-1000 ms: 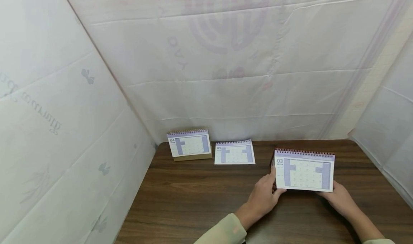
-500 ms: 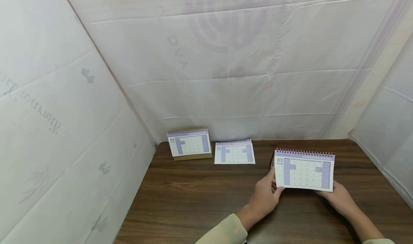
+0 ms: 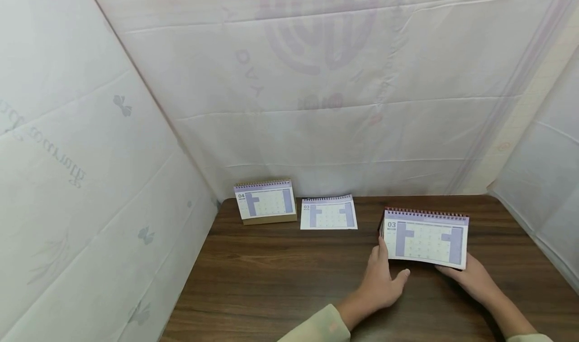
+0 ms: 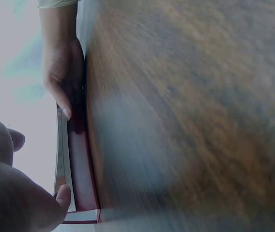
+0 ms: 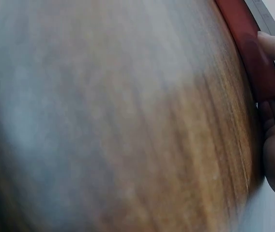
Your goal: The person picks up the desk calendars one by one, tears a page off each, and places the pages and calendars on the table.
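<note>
A spiral-bound desk calendar [image 3: 428,239] stands at the right of the table, its "03" page toward me and its dark red base [image 5: 253,53] showing in the right wrist view. My right hand [image 3: 475,280] grips its lower right corner, thumb at the page edges and the other fingers partly hidden by the base. At the left side, my left hand [image 3: 382,281] has its fingers along the calendar's edge, with the thumb spread out in front, apart from the pages. In the left wrist view, a fingertip of the left hand [image 4: 21,188] lies at the page edges.
Toward the back left of the brown wood-grain table [image 3: 271,271] stands another desk calendar [image 3: 267,201] showing "04" on a tan base. Beside it is a smaller-looking "03" calendar [image 3: 329,214]. White printed sheeting [image 3: 316,136] walls the back and both sides.
My left thumb has left the calendar's lower left corner and spread away, the hand dropping slightly. The lower edge of the front page now sits a little higher at the left. My right hand stays put.
</note>
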Demonstrator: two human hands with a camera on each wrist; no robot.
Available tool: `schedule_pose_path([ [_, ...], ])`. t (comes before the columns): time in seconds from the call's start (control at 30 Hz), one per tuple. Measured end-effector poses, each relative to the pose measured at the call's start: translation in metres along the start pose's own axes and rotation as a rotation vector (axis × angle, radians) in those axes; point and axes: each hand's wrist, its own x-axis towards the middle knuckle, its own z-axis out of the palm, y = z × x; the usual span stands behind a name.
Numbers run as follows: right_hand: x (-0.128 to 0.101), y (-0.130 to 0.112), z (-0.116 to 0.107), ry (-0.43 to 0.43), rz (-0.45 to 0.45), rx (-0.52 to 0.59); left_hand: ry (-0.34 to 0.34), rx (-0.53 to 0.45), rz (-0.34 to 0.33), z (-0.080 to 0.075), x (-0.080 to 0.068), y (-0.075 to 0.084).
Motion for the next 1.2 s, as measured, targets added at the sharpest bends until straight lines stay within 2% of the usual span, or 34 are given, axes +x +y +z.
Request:
schedule_pose_path([
  [0.1,0.0002,-0.0011,0.0008,-0.013,-0.017,0.031,-0.009,-0.031,-0.044,0.0010,-0.0027,0.0042],
  [0.3,-0.0015,-0.0005,0.0012,0.002,-0.028,0.013,-0.027,-0.068,-0.095,0.0011,-0.0042,0.0047],
  [0.67,-0.0029,-0.0039,-0.0030,-0.005,-0.047,0.047,-0.009,-0.093,-0.102,0.0012,-0.0042,0.0040],
  [1.0,-0.0041,-0.0067,-0.0047,-0.051,-0.011,0.046,-0.044,-0.094,-0.128,0.0003,-0.0073,0.0030],
  [1.2,-0.0032,-0.0048,-0.0037,-0.053,-0.008,0.052,-0.001,-0.121,-0.162,0.0007,-0.0070,0.0022],
])
